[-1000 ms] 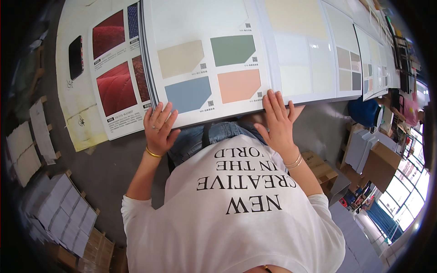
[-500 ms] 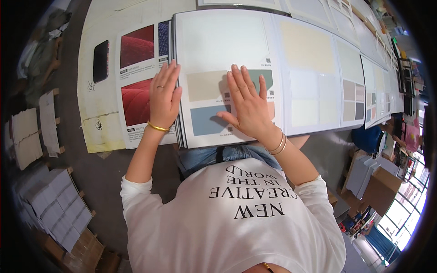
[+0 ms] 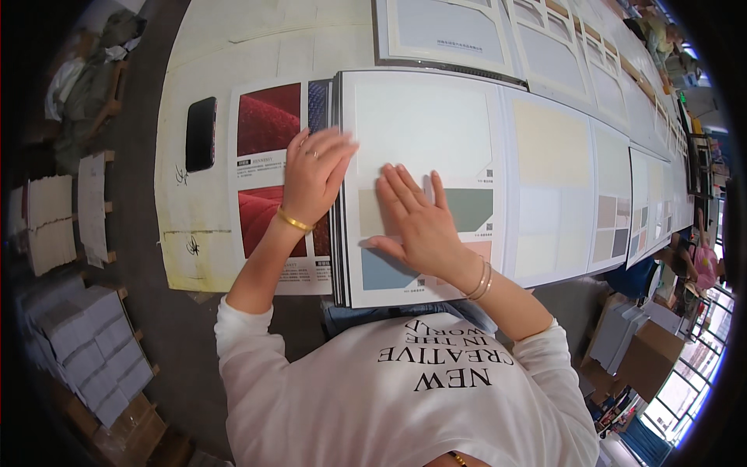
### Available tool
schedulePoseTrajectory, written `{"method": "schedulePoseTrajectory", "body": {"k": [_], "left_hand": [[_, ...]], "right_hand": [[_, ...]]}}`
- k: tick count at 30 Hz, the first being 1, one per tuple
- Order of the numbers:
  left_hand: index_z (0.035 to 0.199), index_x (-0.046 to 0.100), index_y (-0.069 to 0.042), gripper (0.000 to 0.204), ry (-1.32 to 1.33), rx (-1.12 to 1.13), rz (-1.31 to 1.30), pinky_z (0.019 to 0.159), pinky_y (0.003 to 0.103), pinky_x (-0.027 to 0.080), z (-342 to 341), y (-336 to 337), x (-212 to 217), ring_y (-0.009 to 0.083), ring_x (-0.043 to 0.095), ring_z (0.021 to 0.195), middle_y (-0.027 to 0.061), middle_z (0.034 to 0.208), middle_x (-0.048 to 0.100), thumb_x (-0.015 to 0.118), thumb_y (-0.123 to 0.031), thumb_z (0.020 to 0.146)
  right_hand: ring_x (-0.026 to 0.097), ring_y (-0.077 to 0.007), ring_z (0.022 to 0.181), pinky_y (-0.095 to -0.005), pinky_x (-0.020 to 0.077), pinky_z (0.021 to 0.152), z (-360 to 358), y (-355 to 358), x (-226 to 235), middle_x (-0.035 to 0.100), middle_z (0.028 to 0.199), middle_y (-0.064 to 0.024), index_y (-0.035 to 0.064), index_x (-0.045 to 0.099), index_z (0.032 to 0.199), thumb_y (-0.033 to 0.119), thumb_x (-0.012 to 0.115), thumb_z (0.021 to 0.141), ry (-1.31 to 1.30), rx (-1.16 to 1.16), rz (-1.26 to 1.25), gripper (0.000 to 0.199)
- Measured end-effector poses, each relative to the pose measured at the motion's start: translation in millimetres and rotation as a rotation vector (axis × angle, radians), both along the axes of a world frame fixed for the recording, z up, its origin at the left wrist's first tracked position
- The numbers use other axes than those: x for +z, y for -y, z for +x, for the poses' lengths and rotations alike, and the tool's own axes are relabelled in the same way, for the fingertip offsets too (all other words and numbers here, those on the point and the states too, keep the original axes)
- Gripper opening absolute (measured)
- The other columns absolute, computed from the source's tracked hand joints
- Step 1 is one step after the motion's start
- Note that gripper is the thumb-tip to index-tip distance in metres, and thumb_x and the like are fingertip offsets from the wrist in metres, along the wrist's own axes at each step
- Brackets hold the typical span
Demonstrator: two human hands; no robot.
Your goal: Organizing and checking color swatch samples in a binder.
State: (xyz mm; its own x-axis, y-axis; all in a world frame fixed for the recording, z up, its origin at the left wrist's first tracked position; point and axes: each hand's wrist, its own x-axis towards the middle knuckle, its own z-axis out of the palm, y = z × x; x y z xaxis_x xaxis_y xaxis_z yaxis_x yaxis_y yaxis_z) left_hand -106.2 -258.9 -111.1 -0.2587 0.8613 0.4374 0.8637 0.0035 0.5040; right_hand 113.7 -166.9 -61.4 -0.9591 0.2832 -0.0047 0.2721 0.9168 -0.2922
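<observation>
My right hand [image 3: 424,229] lies flat with spread fingers on a white sample page [image 3: 420,117] with a large pale panel and beige, green and blue swatches. Beneath its thumb side is the blue swatch [image 3: 385,268]. My left hand [image 3: 311,179], its fingers bent toward the right and slightly blurred, is over the page's left edge by the dark stack of page edges [image 3: 338,265]. Nothing shows in its grip, and whether it touches the page I cannot tell. Left of it lies a sheet with red fabric pictures [image 3: 268,117], partly covered by my forearm.
A black phone [image 3: 201,134] rests on the table [image 3: 187,62] at the left. Joined boards with swatches [image 3: 548,148] extend to the right. Behind them lie white frames [image 3: 447,31]. Paper stacks [image 3: 93,342] stand at the lower left, and a cardboard box [image 3: 646,362] at the lower right.
In the view, the table and sample page have shifted down and right. My left hand's fingers have bent over to the right across the page edge. My right hand stays flat on the page.
</observation>
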Motion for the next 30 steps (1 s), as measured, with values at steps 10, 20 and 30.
{"method": "schedulePoseTrajectory", "body": {"k": [10,20,30], "left_hand": [[0.149,0.05,-0.016,0.05,0.044,0.155,-0.222,0.118,0.051,0.027,-32,-81,-36,0.0296,0.037,0.147,0.0025,0.161,0.039,0.048,-0.026,0.1],[0.152,0.046,-0.018,0.051,-0.018,0.148,-0.215,0.116,0.054,0.028,-38,-71,-37,0.0269,0.041,0.145,0.001,0.16,0.041,0.049,-0.02,0.101],[0.153,0.046,-0.018,0.049,0.033,0.121,-0.193,0.118,0.053,0.026,-38,-70,-40,0.027,0.038,0.148,0.0022,0.161,0.041,0.045,-0.022,0.103]], "right_hand": [[0.029,-0.0397,0.15,-0.0606,0.019,0.119,-124,-56,-40,0.037,0.157,-0.0252,-0.0067,0.034,0.152,0.07,0.05,0.092,-0.234,-0.176,0.026,0.099],[0.02,-0.0274,0.155,-0.0524,0.0107,0.124,-78,-121,-34,0.027,0.165,-0.0177,-0.0033,0.029,0.156,0.071,0.046,0.092,-0.056,-0.289,0.047,0.1],[0.025,-0.0281,0.153,-0.0535,0.0186,0.123,0,-198,-35,0.03,0.164,-0.016,-0.0003,0.031,0.156,0.067,0.041,0.098,-0.004,-0.35,0.222,0.089]]}}
